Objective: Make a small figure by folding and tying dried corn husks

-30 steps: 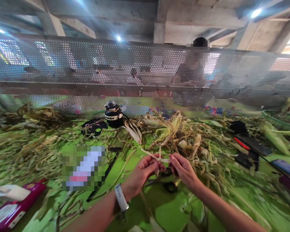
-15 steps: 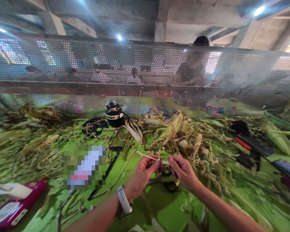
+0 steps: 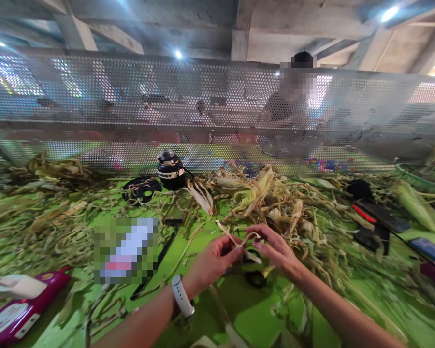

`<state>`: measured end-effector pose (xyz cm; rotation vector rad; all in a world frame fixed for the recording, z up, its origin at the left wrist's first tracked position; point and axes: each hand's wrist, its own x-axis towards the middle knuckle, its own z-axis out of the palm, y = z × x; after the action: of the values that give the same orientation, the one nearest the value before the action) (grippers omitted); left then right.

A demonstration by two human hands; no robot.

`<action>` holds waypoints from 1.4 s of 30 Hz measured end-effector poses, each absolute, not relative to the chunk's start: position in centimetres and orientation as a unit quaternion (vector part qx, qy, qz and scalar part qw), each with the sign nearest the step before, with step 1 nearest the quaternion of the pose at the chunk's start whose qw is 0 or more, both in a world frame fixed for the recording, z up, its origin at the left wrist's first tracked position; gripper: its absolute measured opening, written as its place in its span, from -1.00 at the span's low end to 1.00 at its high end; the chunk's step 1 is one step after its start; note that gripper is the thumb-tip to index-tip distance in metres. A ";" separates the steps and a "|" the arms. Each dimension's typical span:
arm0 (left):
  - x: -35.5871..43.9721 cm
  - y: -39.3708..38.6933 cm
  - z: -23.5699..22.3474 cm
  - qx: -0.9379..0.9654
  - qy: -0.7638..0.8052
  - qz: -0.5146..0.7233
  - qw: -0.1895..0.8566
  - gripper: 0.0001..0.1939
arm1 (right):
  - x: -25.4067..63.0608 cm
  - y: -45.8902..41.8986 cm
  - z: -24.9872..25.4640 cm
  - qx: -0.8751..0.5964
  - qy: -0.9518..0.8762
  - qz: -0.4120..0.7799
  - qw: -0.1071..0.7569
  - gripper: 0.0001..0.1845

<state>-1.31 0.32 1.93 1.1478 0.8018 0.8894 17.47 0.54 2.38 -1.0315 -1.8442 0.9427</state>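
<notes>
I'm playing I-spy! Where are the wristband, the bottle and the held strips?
Wristband [image 3: 182,295], head view: middle of white band
Bottle [image 3: 170,174], head view: pale label
Held strips [image 3: 254,257], head view: a loose end

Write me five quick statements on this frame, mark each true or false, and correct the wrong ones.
1. The left hand pinches pale strips. True.

2. Both hands are balled into tight fists. False: the right hand has its thumb and fingers parted near the strips.

3. A black container stands in front of the perforated screen. True.

4. Both wrists are bare. False: a white band circles the left wrist.

5. A magenta device lies toward the left side of the green table. True.
</notes>
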 end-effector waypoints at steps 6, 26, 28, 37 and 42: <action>-0.6 -0.6 1.8 0.598 0.311 0.347 0.652 -0.73 | 16.5 -0.2 2.7 -0.343 -0.759 0.407 0.375 -0.65; -1.7 0.6 1.8 0.589 0.344 0.289 0.672 -0.60 | 16.4 0.7 1.5 -0.465 -0.693 0.401 0.377 -0.46; -1.6 0.4 1.9 0.617 0.335 0.245 0.669 -0.60 | 15.9 0.6 1.0 -0.469 -0.675 0.417 0.388 -0.46; -1.3 0.3 1.4 0.449 0.355 0.332 0.750 -0.69 | 17.0 0.5 2.3 -0.471 -0.733 0.147 0.467 -0.83; -1.4 1.0 1.1 0.344 0.351 0.434 0.755 -0.74 | 17.4 -0.3 2.7 -0.293 -0.861 -0.074 0.408 -0.63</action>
<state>-1.42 0.98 1.11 0.7500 0.7661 0.9463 17.44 -0.26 2.68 -0.7396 -2.1709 -0.1855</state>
